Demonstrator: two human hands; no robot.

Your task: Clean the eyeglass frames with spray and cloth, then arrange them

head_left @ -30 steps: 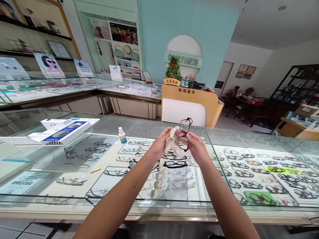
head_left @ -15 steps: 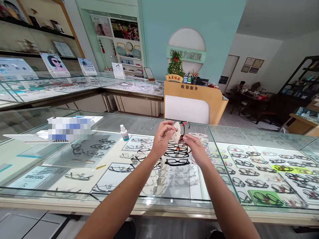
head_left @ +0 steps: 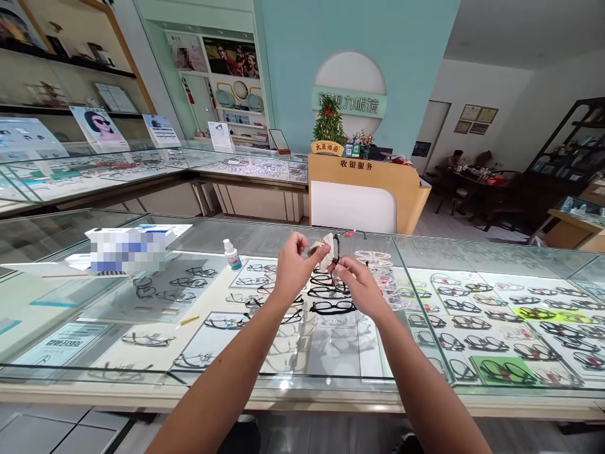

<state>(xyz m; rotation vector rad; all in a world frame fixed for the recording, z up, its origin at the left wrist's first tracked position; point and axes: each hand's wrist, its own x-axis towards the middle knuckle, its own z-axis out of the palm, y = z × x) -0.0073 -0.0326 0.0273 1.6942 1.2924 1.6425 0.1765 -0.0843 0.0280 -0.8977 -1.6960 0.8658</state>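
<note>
Above the glass counter, my left hand (head_left: 293, 268) pinches a crumpled pale cloth (head_left: 328, 244) and presses it against a pair of black-framed eyeglasses (head_left: 336, 247). My right hand (head_left: 358, 285) grips the lower side of these eyeglasses with thumb and fingers. The frame is turned nearly edge-on, and a temple with a red tag (head_left: 350, 233) reaches out to the right. The cloth hides part of the lenses. Beneath my hands, several black eyeglasses (head_left: 331, 307) lie in a column inside the display case.
A small white spray bottle (head_left: 232, 255) stands on the glass counter (head_left: 227, 388) left of my hands. Farther left lies an opened white and blue box (head_left: 125, 249). Rows of eyeglasses (head_left: 503, 371) fill the case at right. Beyond it stands a wooden cashier desk (head_left: 410, 198).
The eyeglasses have turned from facing me more broadly to nearly edge-on. Both hands have shifted slightly left, and the right hand is closer to the cloth. The whole view has shifted a little.
</note>
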